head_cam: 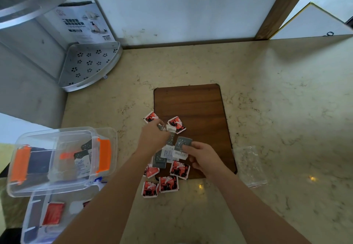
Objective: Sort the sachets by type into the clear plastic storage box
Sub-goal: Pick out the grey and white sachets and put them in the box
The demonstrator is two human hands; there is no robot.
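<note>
**Red and grey sachets heaped at the board's near left corner**

Marble-patterned counter [267,94] carries a brown wooden board [193,106], and the loose sachets lie over its near left corner and just off its near edge. Six red sachets [179,169] show: two at the far side of the heap, four at the near side. The grey-and-white sachets [160,160] between them overlap under the hands, so their count cannot be told.

The left hand [152,137] pinches a small white-ended sachet [170,128] at its fingertips; motion blur hides the grip's detail. The right hand [202,157] grasps one grey sachet [183,142] between thumb and fingers.

At the counter's left edge sits the clear plastic storage box [57,159] with two orange latches [104,154], holding about three grey-and-white sachets. A second clear box [38,222] below holds one red packet. One clear plastic bag [249,165] lies beside the board's right edge.
</note>
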